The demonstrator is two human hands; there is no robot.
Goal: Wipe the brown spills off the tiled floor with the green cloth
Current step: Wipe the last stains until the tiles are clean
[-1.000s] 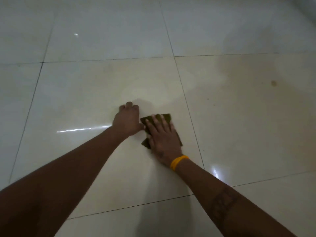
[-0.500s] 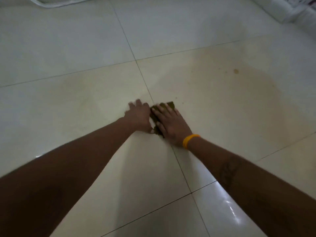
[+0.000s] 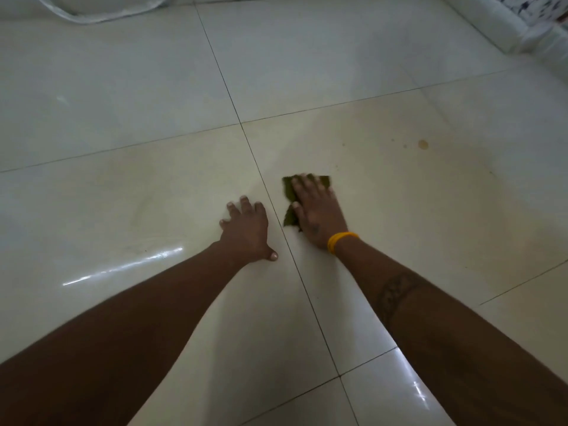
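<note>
Tiled floor (image 3: 399, 226), right hand (image 3: 318, 210) flat atop green cloth (image 3: 289, 192), left hand (image 3: 247, 230) splayed, grip empty

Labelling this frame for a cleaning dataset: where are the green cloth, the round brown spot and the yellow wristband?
green cloth (image 3: 288, 192): head view, exposed left edge.
round brown spot (image 3: 423, 144): head view, its centre.
yellow wristband (image 3: 339, 240): head view, band's middle.

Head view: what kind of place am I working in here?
Probably an indoor room of a home, though that is a guess. The floor is large glossy pale tiles with thin grout lines, a white fabric-like edge lies at the top left, and a white padded edge shows at the top right.
</note>
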